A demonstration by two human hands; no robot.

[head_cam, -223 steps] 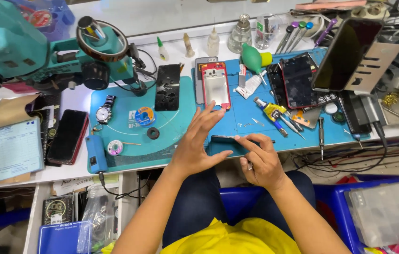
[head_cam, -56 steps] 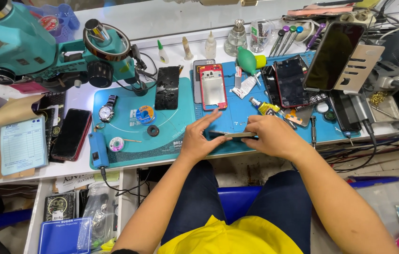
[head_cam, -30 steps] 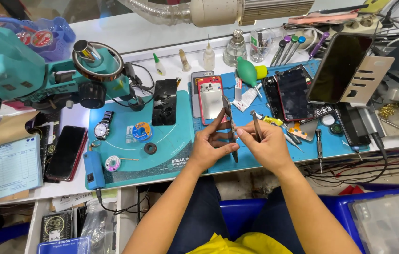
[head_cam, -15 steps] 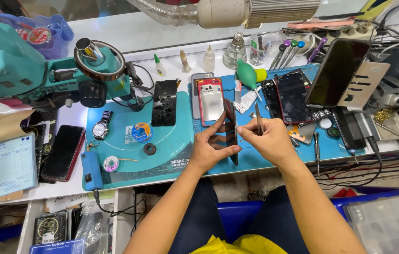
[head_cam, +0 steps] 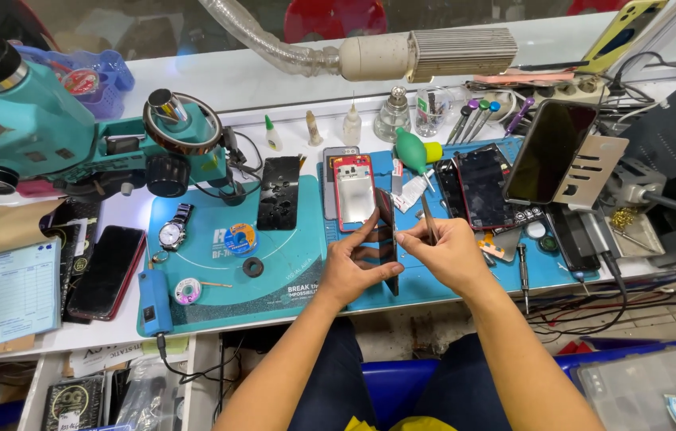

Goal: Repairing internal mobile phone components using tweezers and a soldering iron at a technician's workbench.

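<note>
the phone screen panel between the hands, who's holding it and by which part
Left hand grips the dark phone panel by its long edges, standing it on edge. Right hand holds tweezers at mid-length.

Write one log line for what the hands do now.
left hand: holds dark phone on edge | right hand: holds tweezers | below: blue mat

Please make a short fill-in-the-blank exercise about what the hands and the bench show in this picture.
1. The left hand holds a thin dark phone panel on its ____.
2. The right hand holds ____.
3. The wristwatch lies on the ____ mat.
4. The air blower has a ____ bulb.

Missing words: edge; tweezers; teal; green
</note>
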